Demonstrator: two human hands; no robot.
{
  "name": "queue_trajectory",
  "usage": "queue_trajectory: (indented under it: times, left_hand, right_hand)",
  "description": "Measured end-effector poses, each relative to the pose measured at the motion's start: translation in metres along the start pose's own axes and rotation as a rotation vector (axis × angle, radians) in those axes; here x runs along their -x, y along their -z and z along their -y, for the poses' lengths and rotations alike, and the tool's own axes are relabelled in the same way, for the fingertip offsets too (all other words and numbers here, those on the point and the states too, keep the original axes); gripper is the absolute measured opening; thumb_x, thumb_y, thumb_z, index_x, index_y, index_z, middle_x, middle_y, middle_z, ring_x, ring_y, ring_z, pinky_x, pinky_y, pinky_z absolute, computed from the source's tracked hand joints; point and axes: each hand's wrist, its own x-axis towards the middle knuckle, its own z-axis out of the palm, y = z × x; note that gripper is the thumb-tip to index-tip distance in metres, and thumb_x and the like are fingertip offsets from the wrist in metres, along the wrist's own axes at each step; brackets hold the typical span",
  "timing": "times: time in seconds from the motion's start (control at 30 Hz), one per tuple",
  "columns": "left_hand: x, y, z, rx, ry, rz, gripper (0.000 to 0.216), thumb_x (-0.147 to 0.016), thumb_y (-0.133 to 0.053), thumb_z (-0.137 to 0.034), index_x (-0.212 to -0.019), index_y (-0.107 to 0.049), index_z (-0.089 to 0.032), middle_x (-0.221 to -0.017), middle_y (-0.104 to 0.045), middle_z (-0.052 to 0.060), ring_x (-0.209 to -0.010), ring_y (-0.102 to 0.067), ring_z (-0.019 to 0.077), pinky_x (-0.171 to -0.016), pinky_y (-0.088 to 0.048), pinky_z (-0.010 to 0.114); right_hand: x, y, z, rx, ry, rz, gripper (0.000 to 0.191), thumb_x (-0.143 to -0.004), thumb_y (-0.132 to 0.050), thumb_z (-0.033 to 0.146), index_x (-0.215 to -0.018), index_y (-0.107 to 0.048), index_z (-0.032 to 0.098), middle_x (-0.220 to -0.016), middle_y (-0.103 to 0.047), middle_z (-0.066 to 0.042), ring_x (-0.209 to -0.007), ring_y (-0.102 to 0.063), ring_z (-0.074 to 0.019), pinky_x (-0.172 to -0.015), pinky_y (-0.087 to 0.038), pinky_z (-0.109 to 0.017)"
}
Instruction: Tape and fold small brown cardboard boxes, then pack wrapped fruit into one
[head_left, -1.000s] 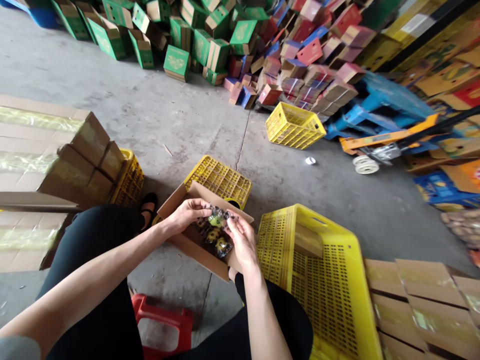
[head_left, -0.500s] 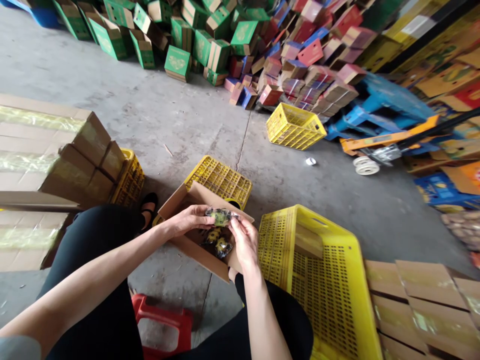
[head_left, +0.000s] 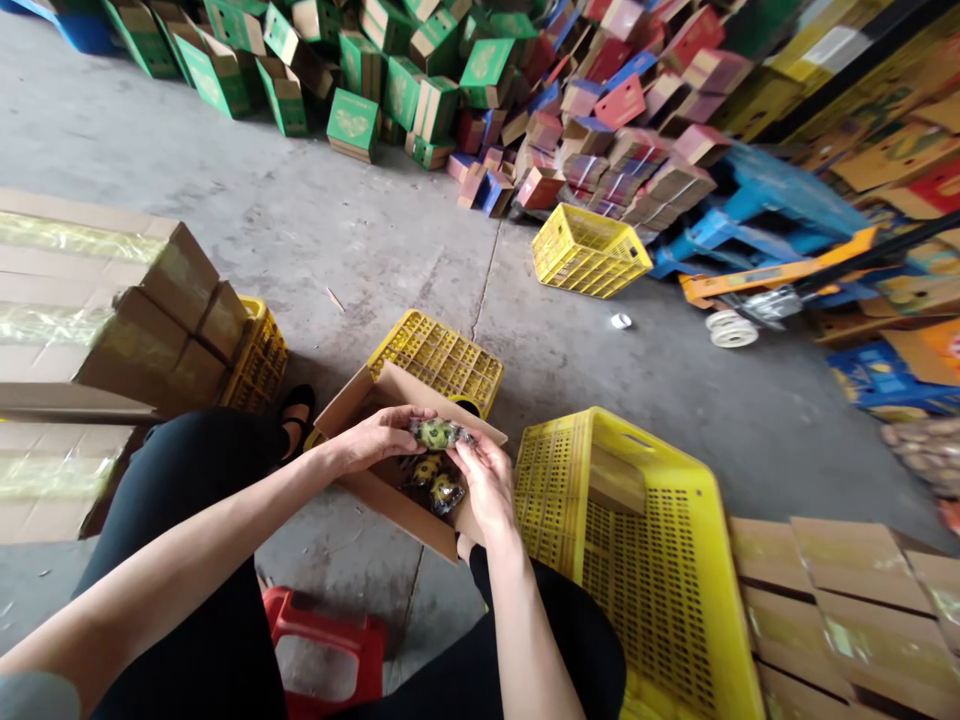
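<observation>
Between both hands, over an opened cardboard box [head_left: 401, 505], is a small clear plastic-wrapped packet [head_left: 436, 433] with a green and black pattern. My left hand [head_left: 382, 437] grips its left end, fingers closed. At the other end, my right hand [head_left: 486, 475] pinches the wrapper with thumb and fingers. Two similar wrapped packets, yellowish and black, lie lower in the box; one wrapped packet [head_left: 447, 493] sits close to my right wrist. The contents of the wrapping are too small to name.
An upturned yellow crate [head_left: 442, 355] stands under and behind the box. A larger yellow crate [head_left: 660, 540] is at my right, with stacked cartons [head_left: 847, 570] beyond. Taped cartons [head_left: 82, 300] rise at my left. A red stool [head_left: 367, 660] is below. An orange pallet jack [head_left: 795, 275] stands farther right.
The packet has turned slightly, showing more of its green surface. My fingers have shifted a little around it; the rest looks the same.
</observation>
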Motion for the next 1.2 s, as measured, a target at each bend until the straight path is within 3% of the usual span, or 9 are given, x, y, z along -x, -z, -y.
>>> queue_trajectory:
  times: [0.1,0.17,0.33,0.43,0.57,0.77,0.93,1.07,1.2]
  left_hand:
    - [-0.004,0.004,-0.002,0.066,0.045,-0.108,0.058,-0.069,-0.079,-0.002,-0.124,-0.072,-0.018,-0.125,-0.074,0.012,-0.108,-0.076,0.0252,-0.094,-0.062,0.034]
    - [-0.005,0.005,-0.004,0.069,0.110,-0.169,0.050,-0.076,-0.080,-0.013,-0.125,-0.070,-0.018,-0.118,-0.077,0.012,-0.101,-0.078,0.0272,-0.085,-0.065,0.035]
    - [0.000,0.000,-0.006,0.004,0.152,-0.089,0.050,-0.084,-0.088,-0.044,-0.124,-0.072,-0.019,-0.118,-0.077,0.014,-0.100,-0.079,0.0280,-0.081,-0.064,0.032]
    - [0.002,-0.003,-0.005,-0.029,0.079,-0.077,0.047,-0.078,-0.094,-0.039,-0.114,-0.076,-0.016,-0.116,-0.077,0.012,-0.096,-0.077,0.0223,-0.084,-0.062,0.029]
    - [0.002,-0.002,-0.005,-0.028,-0.008,-0.099,0.045,-0.075,-0.097,-0.035,-0.109,-0.076,-0.016,-0.106,-0.077,0.008,-0.086,-0.073,0.0161,-0.082,-0.059,0.027]
    - [0.003,-0.002,-0.003,-0.071,-0.046,-0.067,0.052,-0.070,-0.099,-0.031,-0.115,-0.075,-0.018,-0.106,-0.076,0.007,-0.088,-0.073,0.0176,-0.086,-0.056,0.032]
    - [0.002,-0.001,-0.001,-0.126,-0.057,-0.054,0.070,-0.069,-0.098,-0.027,-0.133,-0.070,-0.021,-0.110,-0.076,0.008,-0.091,-0.072,0.0182,-0.083,-0.054,0.028]
    - [0.003,-0.001,-0.001,-0.120,-0.068,-0.052,0.100,-0.069,-0.098,-0.024,-0.157,-0.050,-0.028,-0.106,-0.075,0.006,-0.090,-0.072,0.0191,-0.084,-0.054,0.031]
    - [0.004,-0.002,-0.001,-0.120,-0.058,-0.017,0.097,-0.067,-0.099,-0.023,-0.153,-0.055,-0.026,-0.111,-0.076,0.008,-0.097,-0.073,0.0206,-0.089,-0.053,0.032]
  right_hand:
    - [0.000,-0.001,0.003,-0.010,0.009,0.007,0.033,-0.079,-0.086,0.046,-0.105,-0.082,0.027,-0.119,-0.080,-0.006,-0.120,-0.073,-0.0302,-0.113,-0.054,-0.051]
    - [0.001,-0.002,0.005,0.007,0.022,0.012,0.033,-0.080,-0.086,0.046,-0.107,-0.082,0.028,-0.125,-0.079,-0.006,-0.124,-0.071,-0.0307,-0.115,-0.052,-0.051]
    - [0.000,0.000,0.004,0.079,0.045,0.067,0.033,-0.083,-0.083,0.042,-0.114,-0.081,0.028,-0.133,-0.075,-0.006,-0.130,-0.067,-0.0298,-0.120,-0.046,-0.050]
    - [0.000,0.000,0.004,0.075,0.057,0.077,0.037,-0.082,-0.083,0.038,-0.118,-0.079,0.030,-0.141,-0.071,-0.004,-0.136,-0.063,-0.0286,-0.121,-0.045,-0.047]
    - [0.000,-0.002,0.007,-0.002,0.037,-0.050,0.039,-0.086,-0.078,0.045,-0.122,-0.076,0.031,-0.142,-0.070,-0.004,-0.136,-0.062,-0.0290,-0.112,-0.053,-0.047]
    - [0.002,0.000,0.007,0.077,-0.024,-0.072,0.049,-0.085,-0.079,0.055,-0.129,-0.073,0.034,-0.140,-0.071,-0.004,-0.129,-0.066,-0.0294,-0.097,-0.061,-0.043]
    - [-0.001,0.005,-0.001,0.131,-0.042,-0.042,0.058,-0.079,-0.085,0.051,-0.132,-0.072,0.030,-0.130,-0.077,-0.007,-0.112,-0.074,-0.0301,-0.090,-0.063,-0.043]
    - [-0.004,0.006,-0.003,0.126,-0.021,-0.035,0.057,-0.079,-0.085,0.051,-0.131,-0.073,0.029,-0.126,-0.078,-0.007,-0.110,-0.075,-0.0304,-0.091,-0.063,-0.044]
    - [-0.004,0.004,-0.004,0.107,-0.013,-0.051,0.050,-0.079,-0.085,0.050,-0.123,-0.077,0.028,-0.123,-0.079,-0.007,-0.110,-0.075,-0.0304,-0.095,-0.061,-0.045]
